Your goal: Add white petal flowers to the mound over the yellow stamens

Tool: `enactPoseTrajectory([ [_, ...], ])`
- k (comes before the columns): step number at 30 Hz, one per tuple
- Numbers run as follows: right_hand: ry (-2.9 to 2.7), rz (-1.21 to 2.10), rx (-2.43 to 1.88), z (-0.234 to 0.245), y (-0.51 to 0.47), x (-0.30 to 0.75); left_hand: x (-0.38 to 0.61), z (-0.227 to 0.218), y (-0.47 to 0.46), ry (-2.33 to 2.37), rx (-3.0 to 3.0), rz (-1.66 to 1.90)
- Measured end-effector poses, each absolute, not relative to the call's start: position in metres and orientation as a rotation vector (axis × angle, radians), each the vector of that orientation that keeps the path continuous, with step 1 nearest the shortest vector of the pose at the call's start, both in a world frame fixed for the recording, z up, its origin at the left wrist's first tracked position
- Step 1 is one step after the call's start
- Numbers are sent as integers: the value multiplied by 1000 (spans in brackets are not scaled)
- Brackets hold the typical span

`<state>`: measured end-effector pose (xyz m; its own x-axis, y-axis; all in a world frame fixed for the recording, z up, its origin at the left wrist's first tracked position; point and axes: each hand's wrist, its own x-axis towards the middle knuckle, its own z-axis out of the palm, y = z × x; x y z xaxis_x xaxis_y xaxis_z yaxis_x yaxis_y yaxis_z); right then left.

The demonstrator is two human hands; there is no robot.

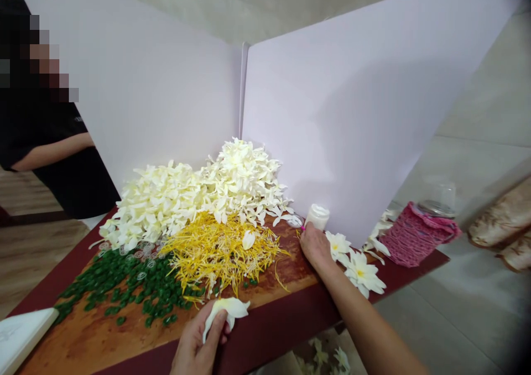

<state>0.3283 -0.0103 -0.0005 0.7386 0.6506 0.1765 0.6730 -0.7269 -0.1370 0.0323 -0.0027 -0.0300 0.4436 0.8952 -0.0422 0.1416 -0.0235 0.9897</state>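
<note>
My left hand (pixel 203 336) is at the front edge of the table, pinching a white artificial flower petal piece (pixel 231 307) with a pale yellow centre between thumb and fingers. My right hand (pixel 317 248) reaches to the table's back right, beside a small white cylindrical container (pixel 318 215). Its fingers are bent together, with a bit of pink at their tips; what they grip is mostly hidden. Just left of them lies a small clear, whitish round thing (pixel 295 220). Yellow stamens (pixel 224 253) are heaped between the hands, below a large pile of white petals (pixel 244 176).
Green plastic pieces (pixel 136 286) spread over the table's left side. White panels (pixel 332 120) wall off the back. Finished white flowers (pixel 360 272) and a pink knitted-covered jar (pixel 418 234) stand right. A white foam block (pixel 25 336) lies left. A person (pixel 53 142) is beyond the panel.
</note>
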Motion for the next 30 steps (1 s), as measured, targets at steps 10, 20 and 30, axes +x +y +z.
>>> enactPoseTrajectory([
  [10, -1132, -265, -2721, -4, -12, 323, 32, -32, -2, 955, 1493, 774],
  [20, -1128, -283, -2737, -2, -14, 323, 30, -37, -1, 942, 1530, 753],
  [30, -1111, -238, -2764, 1, -14, 317, 32, -32, -3, 935, 1542, 757],
])
